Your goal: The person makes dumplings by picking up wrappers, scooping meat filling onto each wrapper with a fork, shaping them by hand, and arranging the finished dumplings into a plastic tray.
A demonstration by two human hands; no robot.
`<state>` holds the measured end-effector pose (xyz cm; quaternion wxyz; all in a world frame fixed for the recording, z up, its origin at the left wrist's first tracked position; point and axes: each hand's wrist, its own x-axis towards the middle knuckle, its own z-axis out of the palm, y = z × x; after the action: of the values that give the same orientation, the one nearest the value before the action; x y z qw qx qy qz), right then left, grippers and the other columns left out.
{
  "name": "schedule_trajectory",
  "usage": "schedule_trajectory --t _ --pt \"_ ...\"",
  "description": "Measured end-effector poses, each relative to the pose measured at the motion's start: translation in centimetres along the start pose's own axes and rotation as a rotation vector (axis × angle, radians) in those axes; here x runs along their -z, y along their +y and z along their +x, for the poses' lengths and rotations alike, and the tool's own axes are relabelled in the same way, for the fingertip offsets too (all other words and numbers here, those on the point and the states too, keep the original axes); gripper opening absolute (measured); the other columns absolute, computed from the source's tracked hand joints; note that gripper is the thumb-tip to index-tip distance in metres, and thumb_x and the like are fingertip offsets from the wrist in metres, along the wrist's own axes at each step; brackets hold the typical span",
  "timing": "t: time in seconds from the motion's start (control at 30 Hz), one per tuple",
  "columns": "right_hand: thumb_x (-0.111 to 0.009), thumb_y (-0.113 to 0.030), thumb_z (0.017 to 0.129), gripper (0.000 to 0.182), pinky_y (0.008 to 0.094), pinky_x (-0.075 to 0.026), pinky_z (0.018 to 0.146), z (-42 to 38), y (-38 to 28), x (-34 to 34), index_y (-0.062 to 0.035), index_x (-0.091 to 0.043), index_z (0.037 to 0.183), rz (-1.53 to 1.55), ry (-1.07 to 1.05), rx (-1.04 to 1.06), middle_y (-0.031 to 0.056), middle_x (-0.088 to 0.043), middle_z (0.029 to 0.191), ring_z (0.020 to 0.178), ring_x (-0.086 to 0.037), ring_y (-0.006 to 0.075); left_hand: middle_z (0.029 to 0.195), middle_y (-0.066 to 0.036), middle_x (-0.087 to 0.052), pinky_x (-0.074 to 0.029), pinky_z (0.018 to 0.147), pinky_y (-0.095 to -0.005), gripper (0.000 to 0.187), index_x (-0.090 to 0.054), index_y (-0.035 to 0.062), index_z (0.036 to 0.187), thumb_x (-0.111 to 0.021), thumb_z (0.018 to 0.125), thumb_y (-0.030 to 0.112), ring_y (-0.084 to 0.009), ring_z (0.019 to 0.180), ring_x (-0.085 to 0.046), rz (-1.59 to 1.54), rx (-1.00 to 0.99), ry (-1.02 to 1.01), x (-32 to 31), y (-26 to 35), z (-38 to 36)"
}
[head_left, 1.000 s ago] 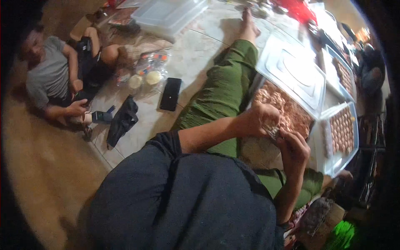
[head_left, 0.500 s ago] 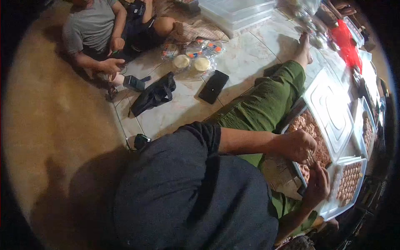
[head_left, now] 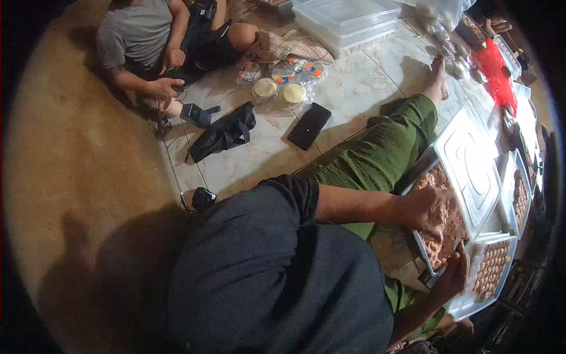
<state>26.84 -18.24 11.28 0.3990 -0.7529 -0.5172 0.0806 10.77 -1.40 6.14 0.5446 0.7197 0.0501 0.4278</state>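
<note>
My left hand (head_left: 430, 211) is down in a tray of pinkish minced meat (head_left: 437, 251), its fingers curled into the meat and slightly blurred. Just beyond the tray's near corner is my right hand (head_left: 453, 276), closed, with thumb and fingers pressed together. A small dark tip shows at those fingers, too small to name. Beside my right hand stands a white tray of shaped meat balls in rows (head_left: 492, 268). A translucent lid (head_left: 469, 168) leans over the far side of the minced meat tray.
Another tray with meat balls (head_left: 520, 197) stands farther right. On the tiles lie a phone (head_left: 309, 125), a black bag (head_left: 224, 135) and two pale round items in plastic (head_left: 293, 92). Stacked clear boxes (head_left: 348, 17) stand at the back. Another person (head_left: 141, 41) sits at upper left.
My two hands were together over the tray. Now they are apart, with my left hand lowered into the meat and my right hand slightly back. The view has shifted a little.
</note>
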Motion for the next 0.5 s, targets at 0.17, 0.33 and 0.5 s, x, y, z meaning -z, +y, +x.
schedule_trajectory --t 0.17,0.33,0.5 --pt "-0.055 -0.015 0.096 0.030 0.0254 -0.046 0.073 -1.0 1.7 -0.7 0.0023 -0.062 0.120 0.158 0.015 -0.260 0.0064 -0.064 0.094 0.084 -0.057 0.0132 0.120 -0.027 -0.055 -0.052 0.072 -0.0398 0.118 0.010 0.0108 0.150 -0.079 0.072 0.015 -0.0246 0.076 -0.061 0.016 0.009 -0.019 -0.5 -0.3 -0.2" --pt "-0.054 -0.012 0.096 0.030 0.0262 -0.046 0.080 -2.1 -1.7 -3.6 0.0025 -0.060 0.122 0.410 -0.102 -0.347 0.0096 -0.066 0.107 0.093 -0.059 0.0155 0.110 -0.027 -0.060 -0.051 0.079 -0.0406 0.092 -0.013 0.0050 0.147 -0.072 0.077 0.013 -0.0273 0.086 -0.064 0.078 0.103 -0.054 -0.6 -0.2 -0.2" --pt "-0.059 0.001 0.088 0.023 0.0311 -0.050 0.083 -1.5 -2.2 -4.7 0.0016 -0.066 0.110 0.149 0.013 0.054 0.0134 -0.068 0.103 0.095 -0.064 0.0206 0.094 -0.019 -0.066 -0.051 0.078 -0.0389 0.043 -0.060 -0.0014 0.111 -0.074 0.072 0.011 -0.0297 0.087 -0.065 0.235 -0.166 0.093 -0.2 -2.0 -0.5"
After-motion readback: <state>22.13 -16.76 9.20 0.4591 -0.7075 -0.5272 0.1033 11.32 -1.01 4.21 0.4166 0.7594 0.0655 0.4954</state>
